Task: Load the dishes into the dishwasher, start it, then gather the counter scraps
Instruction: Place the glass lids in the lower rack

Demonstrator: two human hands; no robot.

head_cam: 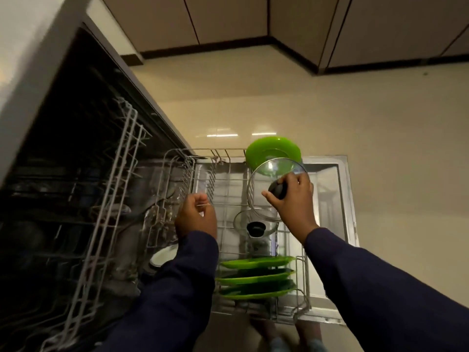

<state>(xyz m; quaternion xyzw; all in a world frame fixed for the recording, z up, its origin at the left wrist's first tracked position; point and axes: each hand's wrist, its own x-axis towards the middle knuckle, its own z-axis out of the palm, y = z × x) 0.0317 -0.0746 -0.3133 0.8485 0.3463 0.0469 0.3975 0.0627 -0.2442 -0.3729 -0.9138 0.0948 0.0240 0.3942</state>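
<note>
Glass lid [269, 189] gripped by right hand [291, 199], over rack [228, 179]

- Pale glossy floor tiles [380, 148] fill the right side.
- Beige cabinet doors [228, 16] line the top, above a dark plinth strip [203, 48].
- Ceiling lights reflect on the floor.

I count four green plates [256, 262], three standing together and one apart at the far end, two glass lids [266, 196], one white bowl [162, 255], and two racks [228, 179].
</note>
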